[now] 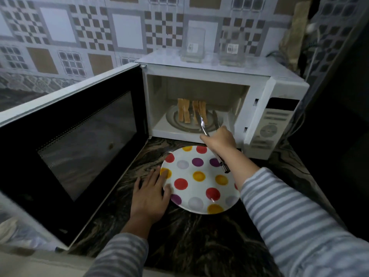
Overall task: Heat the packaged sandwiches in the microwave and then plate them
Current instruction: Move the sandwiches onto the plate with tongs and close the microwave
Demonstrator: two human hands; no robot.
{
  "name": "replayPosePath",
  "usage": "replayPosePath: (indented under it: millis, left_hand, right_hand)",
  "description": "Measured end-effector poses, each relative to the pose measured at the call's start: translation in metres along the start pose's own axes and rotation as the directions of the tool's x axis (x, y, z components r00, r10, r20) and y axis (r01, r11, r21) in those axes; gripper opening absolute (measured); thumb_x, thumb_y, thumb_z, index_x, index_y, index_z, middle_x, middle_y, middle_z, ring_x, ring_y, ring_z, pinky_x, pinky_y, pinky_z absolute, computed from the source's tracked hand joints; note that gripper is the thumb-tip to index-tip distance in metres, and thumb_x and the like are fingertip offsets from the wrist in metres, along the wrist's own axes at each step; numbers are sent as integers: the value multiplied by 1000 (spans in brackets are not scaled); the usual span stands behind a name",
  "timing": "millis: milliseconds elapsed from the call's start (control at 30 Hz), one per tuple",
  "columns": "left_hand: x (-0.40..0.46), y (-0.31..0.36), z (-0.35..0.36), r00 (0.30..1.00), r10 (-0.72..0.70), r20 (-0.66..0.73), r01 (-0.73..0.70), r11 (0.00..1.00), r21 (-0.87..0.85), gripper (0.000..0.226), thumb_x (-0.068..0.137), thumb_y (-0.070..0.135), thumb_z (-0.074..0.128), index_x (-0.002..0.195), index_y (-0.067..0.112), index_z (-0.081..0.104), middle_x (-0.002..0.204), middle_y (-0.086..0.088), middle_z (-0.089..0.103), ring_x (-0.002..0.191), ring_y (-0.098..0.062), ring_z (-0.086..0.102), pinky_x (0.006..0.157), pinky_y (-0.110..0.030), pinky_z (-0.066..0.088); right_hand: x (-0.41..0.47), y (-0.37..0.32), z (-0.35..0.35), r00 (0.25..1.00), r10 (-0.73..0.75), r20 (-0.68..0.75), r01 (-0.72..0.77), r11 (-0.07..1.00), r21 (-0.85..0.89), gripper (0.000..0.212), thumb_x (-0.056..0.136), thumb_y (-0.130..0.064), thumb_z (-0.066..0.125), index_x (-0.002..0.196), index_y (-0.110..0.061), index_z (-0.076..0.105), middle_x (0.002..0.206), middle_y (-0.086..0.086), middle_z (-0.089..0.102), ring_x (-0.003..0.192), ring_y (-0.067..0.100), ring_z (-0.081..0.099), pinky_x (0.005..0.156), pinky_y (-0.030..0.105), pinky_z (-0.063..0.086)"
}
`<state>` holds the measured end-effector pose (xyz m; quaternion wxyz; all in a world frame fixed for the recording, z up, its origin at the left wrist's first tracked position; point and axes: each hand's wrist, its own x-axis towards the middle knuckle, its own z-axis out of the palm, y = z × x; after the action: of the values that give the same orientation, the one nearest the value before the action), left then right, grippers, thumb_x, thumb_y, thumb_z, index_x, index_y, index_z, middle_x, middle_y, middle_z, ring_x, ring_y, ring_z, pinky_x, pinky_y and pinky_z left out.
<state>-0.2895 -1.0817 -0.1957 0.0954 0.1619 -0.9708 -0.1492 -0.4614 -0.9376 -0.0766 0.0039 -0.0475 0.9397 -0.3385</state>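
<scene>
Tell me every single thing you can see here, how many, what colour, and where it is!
Microwave: one, white, on the counter against the wall, door swung open to the left.
Sandwiches: two, light brown, standing upright on the turntable inside the microwave.
Tongs: one pair, silver metal, tips reaching in at the right sandwich.
Plate: one, white with red, yellow, purple and grey dots, on the counter in front of the microwave.
Clear containers: two, see-through with barcode labels, on top of the microwave.
Counter: one, dark swirly stone.
Wall: grey, white and brown patterned tiles.
Left hand: flat, fingers resting on the plate's left edge.
Right hand: holds the tongs.
Sleeves: two, grey and white stripes.
</scene>
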Motion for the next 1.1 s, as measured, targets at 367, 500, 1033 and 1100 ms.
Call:
replayPosePath:
  millis: [367,500,1033,1100]
  left_hand:
    - [2,-3,2,999,-17,32,17,1000,-1,80,77,64,-8,152,41,8,161,13,7,147,-5,-1,119,-40,-4]
    - [2,-3,2,1000,-14,25,14,1000,-3,79,78,64,-7,152,41,9,161,14,7,147,-3,-2,119,-39,-5]
    - [0,-1,1,1000,-1,16,1,1000,-29,78,78,63,-1,152,40,10,156,22,-8,146,-1,-4,118,-40,-5]
    - [0,-1,1,1000,1,13,0,999,-37,79,78,64,0,152,39,13,157,21,-5,146,-1,-3,117,-40,-5]
  right_hand:
    - [72,-22,37,990,126,-58,-134,977,-168,36,88,-42,63,110,-13,63,108,7,67,98,27,64,64,29,42]
    - [82,-25,42,990,134,-30,-138,971,-195,34,94,-37,57,115,-11,62,105,7,62,97,25,63,59,27,40]
    - [85,-12,39,989,145,-11,-145,982,-118,36,94,-37,56,113,-7,61,104,12,66,95,31,64,63,32,45]
    - [78,-7,32,994,108,-12,-109,989,-100,40,93,-41,56,111,-6,61,102,11,65,93,31,64,65,32,45]
